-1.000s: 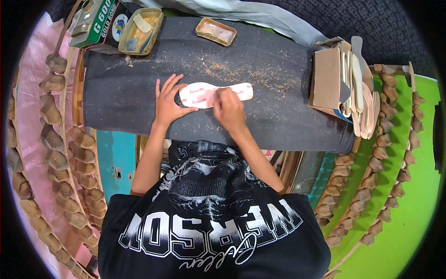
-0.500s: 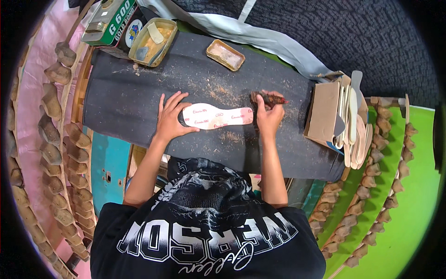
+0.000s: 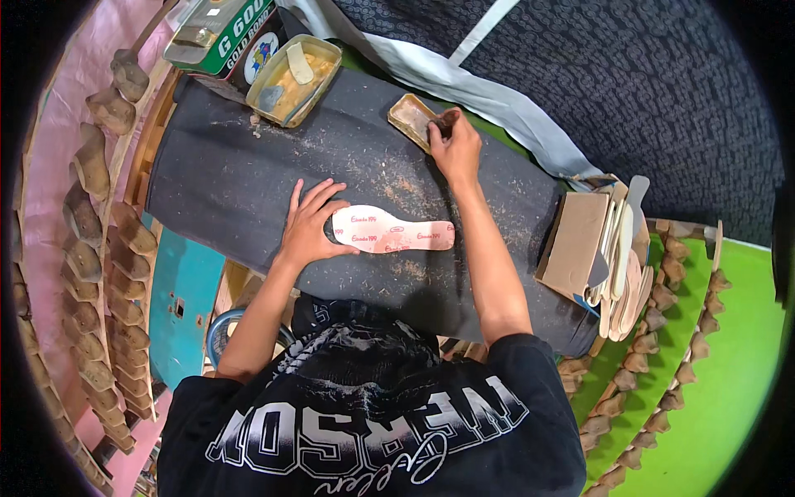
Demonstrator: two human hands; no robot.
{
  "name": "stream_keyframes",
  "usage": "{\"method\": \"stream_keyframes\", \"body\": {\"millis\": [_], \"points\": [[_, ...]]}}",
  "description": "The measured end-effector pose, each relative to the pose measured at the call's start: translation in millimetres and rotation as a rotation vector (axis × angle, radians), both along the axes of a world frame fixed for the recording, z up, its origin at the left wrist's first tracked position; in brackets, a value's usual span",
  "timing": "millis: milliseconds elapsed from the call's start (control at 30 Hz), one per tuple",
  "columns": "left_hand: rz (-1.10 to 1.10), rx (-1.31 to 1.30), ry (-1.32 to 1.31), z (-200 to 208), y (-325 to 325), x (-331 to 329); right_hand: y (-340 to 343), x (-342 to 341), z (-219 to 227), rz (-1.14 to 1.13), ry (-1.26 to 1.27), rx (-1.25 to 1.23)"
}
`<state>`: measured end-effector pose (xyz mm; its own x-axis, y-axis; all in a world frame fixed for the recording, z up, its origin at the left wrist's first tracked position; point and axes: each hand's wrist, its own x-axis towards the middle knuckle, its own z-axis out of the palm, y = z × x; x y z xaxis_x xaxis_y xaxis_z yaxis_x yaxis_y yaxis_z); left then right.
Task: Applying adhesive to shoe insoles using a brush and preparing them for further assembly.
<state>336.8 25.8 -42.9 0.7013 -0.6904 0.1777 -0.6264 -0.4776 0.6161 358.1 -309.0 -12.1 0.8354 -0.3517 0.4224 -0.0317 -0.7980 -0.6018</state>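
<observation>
My left hand (image 3: 310,225) lies flat, fingers spread, on the dark work surface (image 3: 232,182), pressing down the heel end of a pale shoe insole (image 3: 393,234); it pins that piece rather than closing round it. The insole rests lengthwise across the surface, directly in front of me, its toe end pointing toward my right forearm. My right hand (image 3: 455,149) is stretched forward to a small rectangular tin (image 3: 411,118) at the far edge of the surface, fingers curled round a dark-headed brush (image 3: 445,124) whose head sits at the tin; the fingers are closed on it, though the handle is hidden by the hand. Sawdust-like crumbs are scattered over the surface around the insole. Further left at the far edge stands a larger tin of yellowish paste (image 3: 294,79) with a spatula in it, just beside a green can (image 3: 219,37). To my right, a cardboard box (image 3: 575,244) and a stack of upright insoles (image 3: 625,257) sit on the end of the surface. Rows of shoe lasts (image 3: 95,240) line the rack on my left.
</observation>
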Motion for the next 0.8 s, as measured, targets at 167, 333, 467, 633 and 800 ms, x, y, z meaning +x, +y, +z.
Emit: {"method": "stream_keyframes", "body": {"millis": [167, 333, 467, 633, 800], "points": [[0.01, 0.015, 0.015, 1, 3, 0, -4, 13, 19, -0.179, 0.176, 0.162], [0.007, -0.005, 0.014, -3, 1, 0, -4, 13, 18, -0.102, 0.117, 0.275], [0.004, 0.001, 0.015, -1, 1, -1, -1, 10, 7, 0.016, 0.16, 0.151], [0.018, -0.014, 0.021, -1, 3, -2, 7, 30, 20, -0.022, 0.171, 0.025], [0.031, 0.001, 0.071, 1, 3, -2, 13, 36, 22, 0.038, 0.259, 0.069]]}}
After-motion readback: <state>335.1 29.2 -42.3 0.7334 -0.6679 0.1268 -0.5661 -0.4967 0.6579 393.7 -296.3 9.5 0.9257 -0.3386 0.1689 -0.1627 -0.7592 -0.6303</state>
